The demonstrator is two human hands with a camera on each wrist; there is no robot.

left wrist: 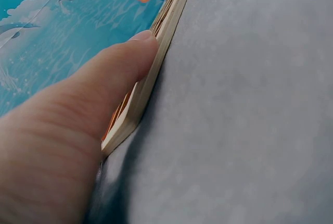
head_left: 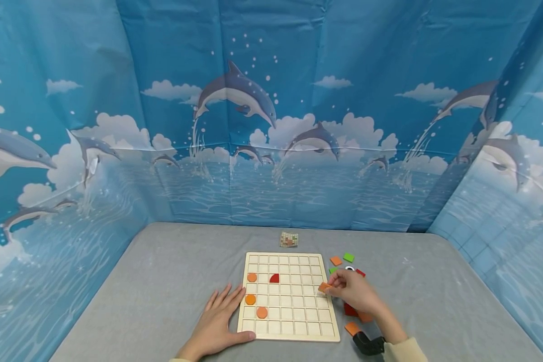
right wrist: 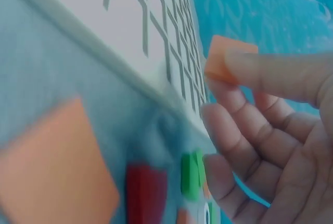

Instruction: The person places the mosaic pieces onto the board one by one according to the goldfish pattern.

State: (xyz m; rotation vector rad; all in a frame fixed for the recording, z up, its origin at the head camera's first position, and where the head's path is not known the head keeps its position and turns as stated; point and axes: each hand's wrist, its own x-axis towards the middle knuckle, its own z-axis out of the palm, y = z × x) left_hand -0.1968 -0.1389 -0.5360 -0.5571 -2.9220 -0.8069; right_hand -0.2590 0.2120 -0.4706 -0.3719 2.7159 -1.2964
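Note:
A wooden grid board (head_left: 294, 338) lies on the grey table. My left hand (head_left: 214, 324) rests spread along its left side, with the thumb (left wrist: 130, 57) on the rim near the front corner. At the board's right edge, my right hand (head_left: 355, 292) pinches an orange square tile (right wrist: 218, 49) between thumb and fingers, held over the rim. In the grid's left part lie orange round pieces (head_left: 262, 312) in several cells' area, three in all, plus a red quarter-circle piece (head_left: 275, 278) farther in.
Loose tiles lie right of the board: a green one (head_left: 349, 257) and an orange one (head_left: 336, 260) at the back, red ones (head_left: 350, 309) partly behind the right hand, another orange tile (head_left: 352, 328) in front. A small patterned card (head_left: 289, 240) lies behind the board. A dolphin-print curtain (head_left: 271, 191) surrounds the table.

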